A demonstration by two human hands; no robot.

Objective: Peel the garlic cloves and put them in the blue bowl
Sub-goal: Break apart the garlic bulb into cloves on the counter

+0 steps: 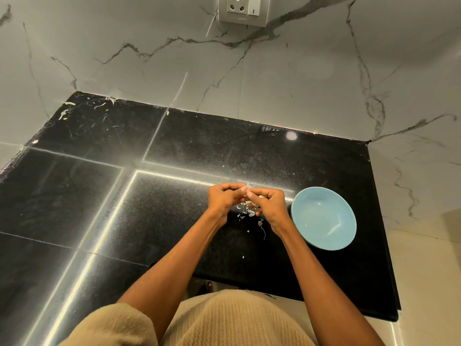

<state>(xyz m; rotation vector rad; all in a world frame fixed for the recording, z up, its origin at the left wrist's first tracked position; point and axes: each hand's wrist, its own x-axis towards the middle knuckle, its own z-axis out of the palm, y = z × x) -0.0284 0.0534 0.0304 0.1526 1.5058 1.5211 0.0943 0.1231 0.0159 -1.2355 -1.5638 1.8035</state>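
Both hands meet over the black surface: left hand and right hand pinch a garlic clove between curled fingertips. The empty blue bowl sits just right of the right hand, the nearer one.

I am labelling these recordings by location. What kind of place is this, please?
Most likely a home kitchen: a black stone countertop against marble-look wall tiles with a socket, and garlic skins beside a blue bowl.
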